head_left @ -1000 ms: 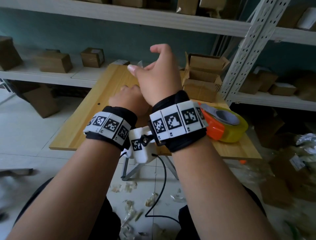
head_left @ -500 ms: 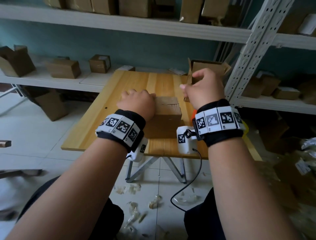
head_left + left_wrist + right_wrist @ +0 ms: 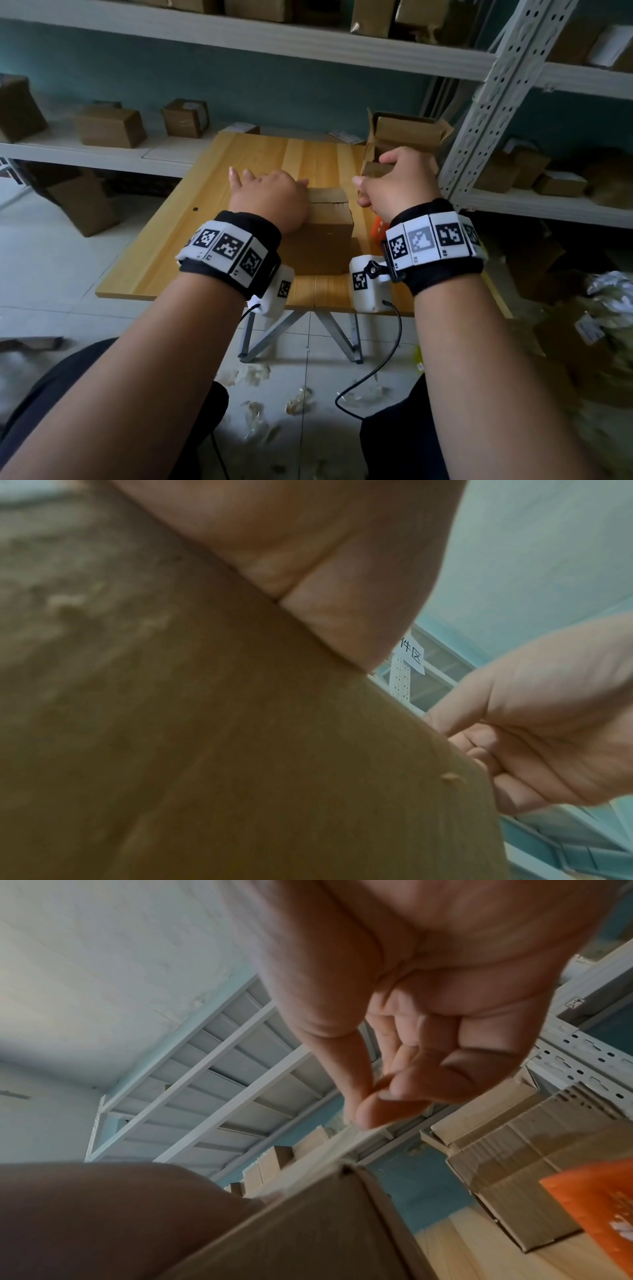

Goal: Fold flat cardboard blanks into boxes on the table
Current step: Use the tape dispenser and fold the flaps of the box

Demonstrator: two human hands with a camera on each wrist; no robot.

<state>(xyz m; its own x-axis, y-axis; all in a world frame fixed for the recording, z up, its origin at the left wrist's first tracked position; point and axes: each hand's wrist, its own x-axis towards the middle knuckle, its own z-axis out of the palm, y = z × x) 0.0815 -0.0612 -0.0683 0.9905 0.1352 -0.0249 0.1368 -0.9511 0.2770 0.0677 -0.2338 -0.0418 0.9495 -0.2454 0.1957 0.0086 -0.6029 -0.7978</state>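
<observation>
A folded brown cardboard box (image 3: 325, 236) stands on the wooden table (image 3: 191, 240), near its front edge. My left hand (image 3: 270, 197) lies on the box's top left edge with the palm pressed on it and the fingers stretched past it. In the left wrist view the box wall (image 3: 205, 723) fills the frame under the palm. My right hand (image 3: 390, 192) hovers just right of the box. Its thumb and fingertips (image 3: 373, 1096) pinch a strip of clear tape (image 3: 346, 1139) that runs down to the box's top corner (image 3: 346, 1172).
An orange tape dispenser (image 3: 378, 228) sits right of the box, mostly behind my right wrist. Open-topped boxes (image 3: 407, 137) are stacked at the table's back right. A metal rack post (image 3: 493, 102) rises close on the right. Shelves with more boxes (image 3: 109, 126) run behind.
My right hand came off its raised, crossed place above the left and dropped to the right of the box. The left hand's fingers have straightened over the box top.
</observation>
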